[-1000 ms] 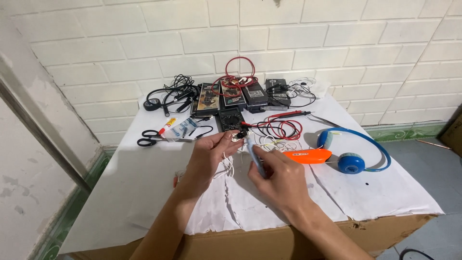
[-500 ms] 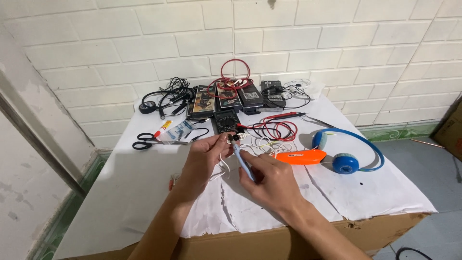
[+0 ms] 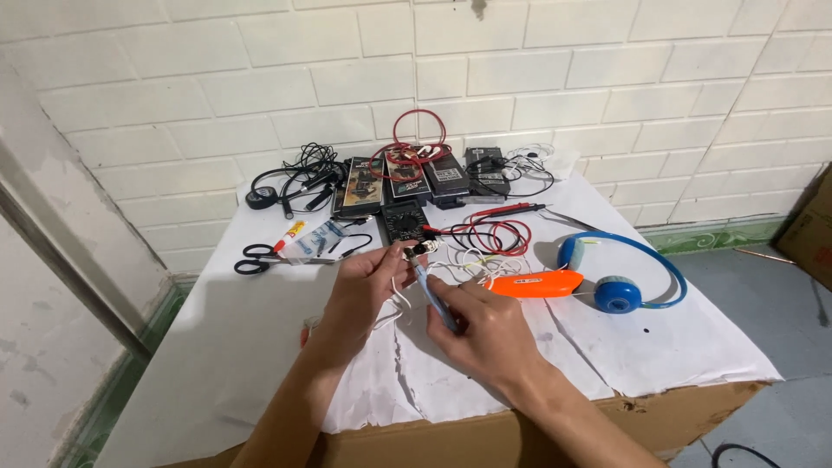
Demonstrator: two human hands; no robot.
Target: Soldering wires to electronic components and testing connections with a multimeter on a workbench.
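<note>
Pinching a small dark metal-ended part (image 3: 419,251) with white wire trailing, my left hand (image 3: 368,290) holds it just above the white paper-covered bench (image 3: 217,347), at 12 o'clock from my right hand (image 3: 485,329), closed around a slim blue-handled tool (image 3: 433,297). Judgement: brace both wrists, keep tip steady on the part; orange cutter (image 3: 535,283) lies at 3 o'clock.
</note>
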